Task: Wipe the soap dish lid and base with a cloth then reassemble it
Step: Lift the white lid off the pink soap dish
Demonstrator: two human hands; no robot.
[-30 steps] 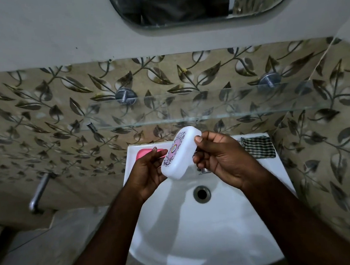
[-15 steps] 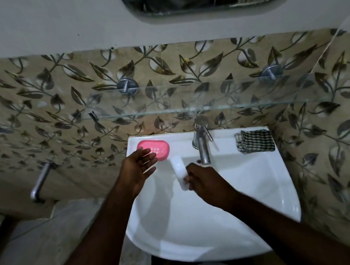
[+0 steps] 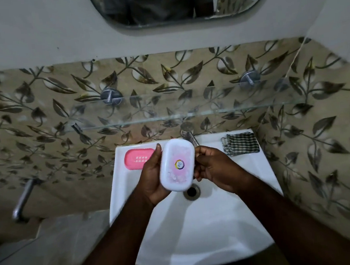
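Your left hand (image 3: 152,177) cradles the white lid (image 3: 177,164); your right hand (image 3: 213,167) grips its edge. The pink base (image 3: 139,158) and checked cloth (image 3: 241,146) lie on the sink (image 3: 201,236).

Home bathrm: white basin (image 3: 267,187) w/ tap (image 3: 188,134); mirror (image 3: 178,1) above; leaf tiles (image 3: 38,98).
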